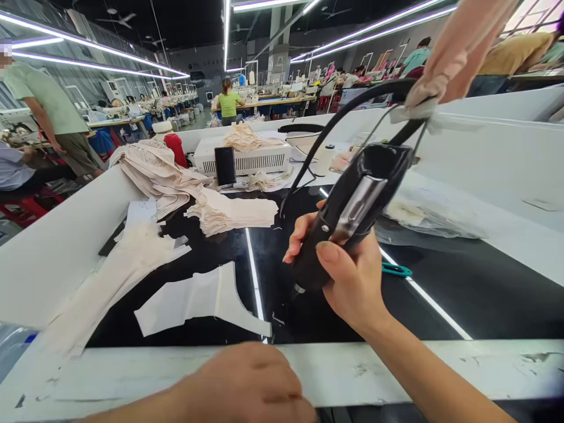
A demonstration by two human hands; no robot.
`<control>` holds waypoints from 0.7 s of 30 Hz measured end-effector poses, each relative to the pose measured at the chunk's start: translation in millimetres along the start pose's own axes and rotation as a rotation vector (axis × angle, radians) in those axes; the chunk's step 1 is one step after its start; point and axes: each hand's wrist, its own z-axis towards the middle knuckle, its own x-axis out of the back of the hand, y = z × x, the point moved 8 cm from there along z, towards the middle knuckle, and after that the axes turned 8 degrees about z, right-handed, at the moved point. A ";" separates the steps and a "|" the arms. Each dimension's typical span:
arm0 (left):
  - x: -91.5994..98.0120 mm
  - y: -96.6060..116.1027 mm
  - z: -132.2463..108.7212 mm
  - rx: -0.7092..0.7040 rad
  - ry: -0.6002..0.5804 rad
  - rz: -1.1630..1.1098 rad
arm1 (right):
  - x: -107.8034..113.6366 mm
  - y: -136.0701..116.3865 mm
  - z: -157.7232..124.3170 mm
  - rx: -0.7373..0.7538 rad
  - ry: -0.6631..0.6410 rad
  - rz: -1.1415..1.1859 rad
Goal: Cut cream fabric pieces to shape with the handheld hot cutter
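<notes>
My right hand is wrapped round a black corded hand tool with a shiny metal plate on its side. The tool is tilted, its lower end above the black tabletop, and a thick black cable loops from its top. Low in the picture, my left hand is curled over the table's white front edge; its fingertips are hidden, so I cannot see whether it holds anything. Beyond it lies a white cut piece with a pale strip across it. A stack of beige fabric pieces lies farther back.
Sheer pale fabric lies along the left side, with a beige fabric heap behind. A vented white box and a phone stand at the back. Teal thread snips and a plastic bag lie right. Pink cloth hangs above.
</notes>
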 end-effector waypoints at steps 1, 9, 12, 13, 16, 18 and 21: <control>11.4 -13.7 -3.1 0.083 0.010 0.016 | -2.1 0.2 -2.4 -0.016 -0.014 0.001; 34.9 -41.7 -21.1 0.179 0.037 0.301 | -22.1 7.7 -15.6 -0.045 -0.097 0.107; 20.8 -37.4 -11.0 0.185 0.013 0.324 | -20.2 9.2 -15.1 -0.053 -0.070 0.109; 15.9 -37.3 -7.8 0.198 0.005 0.337 | -18.1 9.2 -14.9 -0.058 -0.054 0.103; 5.0 -37.1 -2.5 0.246 0.006 0.393 | -10.8 8.2 -15.0 -0.071 -0.011 0.080; -0.8 -32.2 -2.0 0.259 0.014 0.399 | -7.6 7.3 -15.1 -0.067 0.002 0.067; -6.5 -12.6 0.2 0.178 0.064 0.354 | -6.5 7.2 -14.3 -0.052 0.006 0.061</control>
